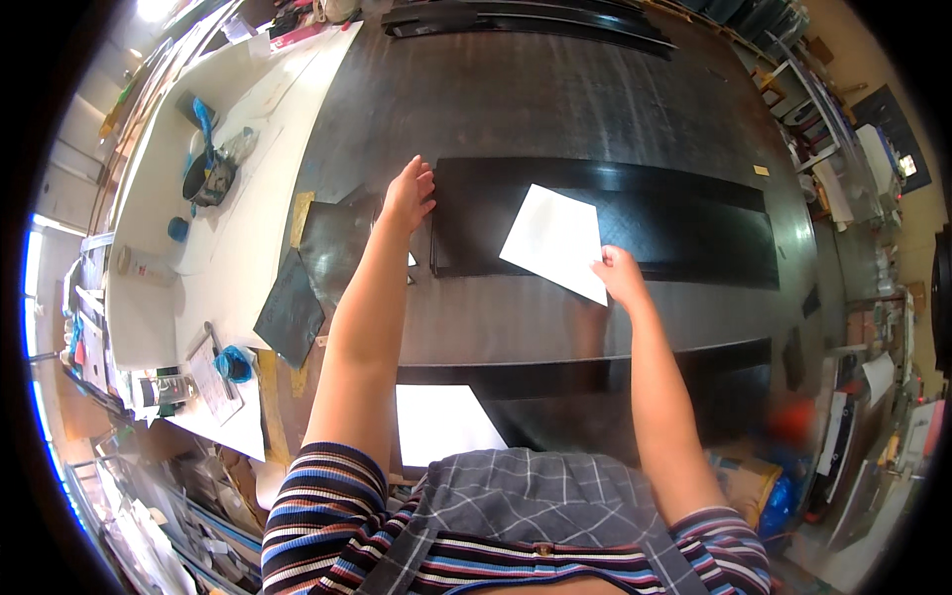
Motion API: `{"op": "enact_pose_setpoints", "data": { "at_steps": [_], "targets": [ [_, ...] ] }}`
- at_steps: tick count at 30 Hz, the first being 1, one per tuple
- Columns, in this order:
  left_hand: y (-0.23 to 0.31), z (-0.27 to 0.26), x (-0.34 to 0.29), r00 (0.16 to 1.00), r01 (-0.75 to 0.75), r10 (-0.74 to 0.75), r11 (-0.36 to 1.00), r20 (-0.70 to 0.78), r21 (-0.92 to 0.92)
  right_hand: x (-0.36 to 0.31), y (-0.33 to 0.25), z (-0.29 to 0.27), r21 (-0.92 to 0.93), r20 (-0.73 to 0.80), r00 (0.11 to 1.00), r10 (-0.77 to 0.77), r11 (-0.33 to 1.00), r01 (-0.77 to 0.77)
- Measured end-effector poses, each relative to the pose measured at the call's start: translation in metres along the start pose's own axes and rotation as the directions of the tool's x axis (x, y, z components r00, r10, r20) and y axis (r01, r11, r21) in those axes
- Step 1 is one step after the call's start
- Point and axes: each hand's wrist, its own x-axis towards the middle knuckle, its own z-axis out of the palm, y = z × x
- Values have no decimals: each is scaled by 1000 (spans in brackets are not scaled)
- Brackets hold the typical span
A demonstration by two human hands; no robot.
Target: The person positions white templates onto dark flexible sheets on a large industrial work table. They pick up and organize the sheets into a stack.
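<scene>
My right hand (621, 275) pinches the lower right side of a white four-sided sheet (553, 240). That sheet is over a long, glossy black panel (694, 233) lying across the dark table (476, 109). Stretched forward, my left hand (408, 194) is at the panel's left end with its fingers apart and nothing in them. Whether its fingertips touch the panel's edge I cannot tell. Close to my body a second white sheet (444, 424) rests on another black panel (565, 421).
Dark flat pieces (291, 309) lie left of my left forearm. Further left, a white surface (268, 169) holds a dark pot (209, 178) with a blue-wrapped handle. More black strips (526, 22) lie at the far edge. Shelving (813, 129) stands at the right.
</scene>
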Motion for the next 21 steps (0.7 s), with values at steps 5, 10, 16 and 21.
{"op": "enact_pose_setpoints", "data": {
  "at_steps": [5, 10, 16, 21],
  "targets": [
    [1, 14, 1, 999, -16, 18, 997, -28, 77, -9, -7, -6, 108, 55, 997, -60, 993, 54],
    [5, 17, 2, 985, -18, 38, 993, -169, 116, -9, -15, -8, 120, 68, 994, -89, 989, 80],
    [3, 9, 6, 863, -375, 454, 285, 220, 882, -1, -14, -24, -155, 26, 1000, -6, 988, 10],
    [18, 20, -32, 952, -186, 112, 951, 286, 248, 19, -27, -25, -45, 111, 989, -97, 994, 103]
  ]
}}
